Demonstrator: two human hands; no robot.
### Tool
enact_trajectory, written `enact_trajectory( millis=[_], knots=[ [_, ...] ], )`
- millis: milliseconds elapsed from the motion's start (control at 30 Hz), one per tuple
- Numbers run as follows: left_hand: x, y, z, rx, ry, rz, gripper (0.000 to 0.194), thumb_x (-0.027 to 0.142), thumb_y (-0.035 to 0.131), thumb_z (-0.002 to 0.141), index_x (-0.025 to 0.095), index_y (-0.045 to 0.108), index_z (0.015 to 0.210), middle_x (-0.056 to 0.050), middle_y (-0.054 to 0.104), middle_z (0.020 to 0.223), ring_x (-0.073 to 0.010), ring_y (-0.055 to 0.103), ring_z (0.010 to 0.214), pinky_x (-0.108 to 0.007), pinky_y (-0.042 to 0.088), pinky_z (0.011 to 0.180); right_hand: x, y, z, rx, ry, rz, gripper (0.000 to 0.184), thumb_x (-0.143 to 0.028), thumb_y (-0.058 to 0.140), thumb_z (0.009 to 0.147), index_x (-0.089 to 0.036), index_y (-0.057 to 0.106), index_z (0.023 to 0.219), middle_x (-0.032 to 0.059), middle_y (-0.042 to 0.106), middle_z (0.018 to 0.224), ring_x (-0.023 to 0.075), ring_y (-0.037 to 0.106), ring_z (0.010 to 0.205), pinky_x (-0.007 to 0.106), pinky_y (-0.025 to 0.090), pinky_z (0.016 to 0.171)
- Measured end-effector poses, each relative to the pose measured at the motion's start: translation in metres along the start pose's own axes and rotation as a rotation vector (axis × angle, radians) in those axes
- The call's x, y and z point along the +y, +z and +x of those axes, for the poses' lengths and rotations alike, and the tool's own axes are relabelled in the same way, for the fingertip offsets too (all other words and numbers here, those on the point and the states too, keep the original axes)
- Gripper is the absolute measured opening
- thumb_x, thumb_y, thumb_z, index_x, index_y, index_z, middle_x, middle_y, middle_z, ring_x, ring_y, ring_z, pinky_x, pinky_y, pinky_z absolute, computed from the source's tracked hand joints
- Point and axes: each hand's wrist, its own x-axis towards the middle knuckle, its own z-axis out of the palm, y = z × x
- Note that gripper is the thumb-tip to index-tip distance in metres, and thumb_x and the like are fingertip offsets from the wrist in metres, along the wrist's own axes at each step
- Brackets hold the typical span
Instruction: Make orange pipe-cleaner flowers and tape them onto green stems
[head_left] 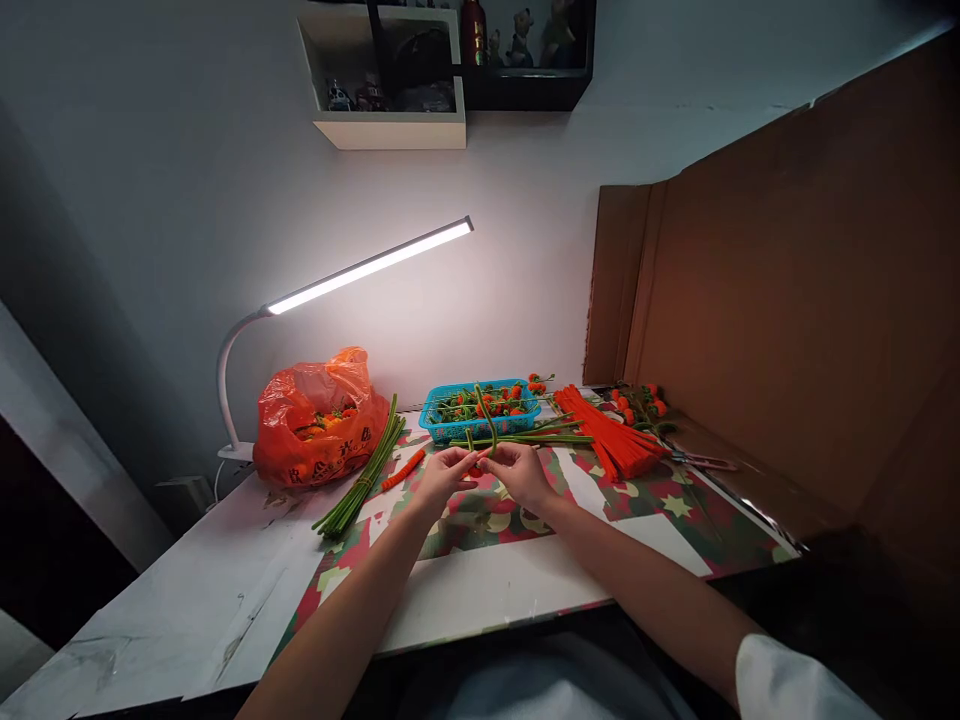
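Note:
In front of me, over the middle of the table, my left hand (442, 478) and my right hand (523, 476) meet, their fingertips pinched together. Between them is a green fuzzy pipe cleaner (487, 418), bent, its upper end rising above the fingers. A small orange-red fuzzy piece (475, 471) shows at the fingertips; its shape is mostly hidden. Left of my left hand lies an orange coiled pipe-cleaner piece (403, 470). Beyond it is a tied bundle of green pipe cleaners (366, 482). A fanned bundle of red pipe cleaners (616, 438) lies right of my right hand.
Behind my hands stands a blue basket (442, 432) of green stems with orange flower heads. An orange plastic bag (300, 460) sits at left beside a lit desk lamp (367, 268). More orange flowers (637, 405) and scissors (705, 461) lie near the cardboard wall (780, 300).

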Motion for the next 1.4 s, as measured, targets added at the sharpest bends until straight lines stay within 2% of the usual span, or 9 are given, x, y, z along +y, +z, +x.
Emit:
enact_trajectory(
  millis=[200, 400, 533, 700, 867, 967, 1033, 1200, 1400],
  knots=[
    [-0.001, 0.003, -0.002, -0.052, 0.065, -0.023, 0.040, 0.050, 0.076, 0.059, 0.014, 0.062, 0.067, -0.004, 0.066, 0.066, -0.0152, 0.063, 0.063, -0.029, 0.053, 0.065, 0.002, -0.002, 0.003, -0.034, 0.106, 0.136, 0.032, -0.044, 0.074, 0.061, -0.017, 0.061, 0.074, 0.0003, 0.064, 0.063, 0.0146, 0.060, 0.060, 0.027, 0.049, 0.059],
    [-0.002, 0.008, -0.004, -0.048, 0.099, -0.026, 0.039, 0.048, 0.078, 0.057, 0.014, 0.066, 0.069, -0.004, 0.067, 0.066, -0.0155, 0.062, 0.063, -0.029, 0.052, 0.066, 0.011, -0.003, 0.007, 0.012, 0.174, 0.237, 0.041, -0.043, 0.079, 0.052, -0.017, 0.059, 0.078, 0.0010, 0.066, 0.065, 0.0159, 0.062, 0.060, 0.029, 0.051, 0.060],
    [-0.002, 0.008, -0.004, -0.047, 0.096, -0.018, 0.039, 0.049, 0.078, 0.056, 0.014, 0.067, 0.067, -0.004, 0.068, 0.065, -0.0156, 0.062, 0.060, -0.029, 0.052, 0.063, 0.008, -0.003, 0.004, -0.020, 0.110, 0.152, 0.034, -0.040, 0.076, 0.058, -0.017, 0.061, 0.079, 0.0024, 0.067, 0.067, 0.0173, 0.063, 0.063, 0.030, 0.052, 0.062],
    [-0.003, 0.008, -0.004, -0.047, 0.121, -0.005, 0.040, 0.050, 0.078, 0.056, 0.014, 0.067, 0.069, -0.004, 0.068, 0.065, -0.0161, 0.062, 0.060, -0.029, 0.052, 0.063, -0.006, -0.006, -0.001, -0.023, -0.059, -0.180, 0.016, -0.031, 0.068, 0.069, -0.019, 0.066, 0.079, 0.0019, 0.067, 0.069, 0.0172, 0.062, 0.066, 0.030, 0.049, 0.066],
    [-0.002, 0.010, -0.003, 0.029, 0.163, -0.050, 0.037, 0.046, 0.078, 0.056, 0.014, 0.067, 0.071, -0.004, 0.068, 0.068, -0.0159, 0.062, 0.063, -0.028, 0.051, 0.064, -0.013, -0.004, -0.006, 0.000, -0.166, -0.248, 0.019, -0.024, 0.064, 0.071, -0.021, 0.066, 0.089, 0.0011, 0.068, 0.074, 0.0176, 0.062, 0.070, 0.030, 0.048, 0.068],
    [-0.003, 0.010, -0.001, 0.073, 0.156, -0.090, 0.036, 0.045, 0.079, 0.056, 0.015, 0.067, 0.071, -0.002, 0.068, 0.068, -0.0155, 0.062, 0.066, -0.029, 0.053, 0.069, -0.009, -0.001, -0.007, 0.059, -0.179, -0.243, 0.025, -0.020, 0.061, 0.072, -0.023, 0.063, 0.097, 0.0010, 0.068, 0.076, 0.0184, 0.064, 0.073, 0.030, 0.049, 0.068],
    [-0.004, 0.010, -0.001, 0.055, 0.125, -0.114, 0.037, 0.047, 0.076, 0.059, 0.015, 0.068, 0.075, -0.004, 0.069, 0.073, -0.0167, 0.063, 0.070, -0.032, 0.053, 0.072, -0.007, 0.001, -0.008, 0.100, -0.183, -0.244, 0.028, -0.018, 0.058, 0.072, -0.023, 0.062, 0.100, 0.0010, 0.069, 0.077, 0.0187, 0.065, 0.074, 0.031, 0.049, 0.069],
    [-0.005, 0.010, -0.004, -0.021, 0.075, -0.106, 0.042, 0.049, 0.074, 0.063, 0.014, 0.071, 0.086, -0.009, 0.071, 0.088, -0.0209, 0.065, 0.080, -0.034, 0.054, 0.073, -0.009, 0.005, -0.010, 0.137, -0.151, -0.266, 0.012, -0.020, 0.060, 0.071, -0.021, 0.062, 0.083, 0.0021, 0.068, 0.074, 0.0183, 0.064, 0.070, 0.031, 0.050, 0.068],
    [-0.005, 0.013, -0.003, 0.079, 0.154, -0.109, 0.041, 0.044, 0.079, 0.057, 0.014, 0.067, 0.082, -0.006, 0.069, 0.079, -0.0182, 0.064, 0.073, -0.031, 0.054, 0.069, -0.012, 0.009, -0.012, 0.207, -0.084, -0.228, 0.016, -0.021, 0.065, 0.067, -0.019, 0.064, 0.083, 0.0036, 0.069, 0.074, 0.0193, 0.064, 0.070, 0.031, 0.050, 0.067]
  ],
)
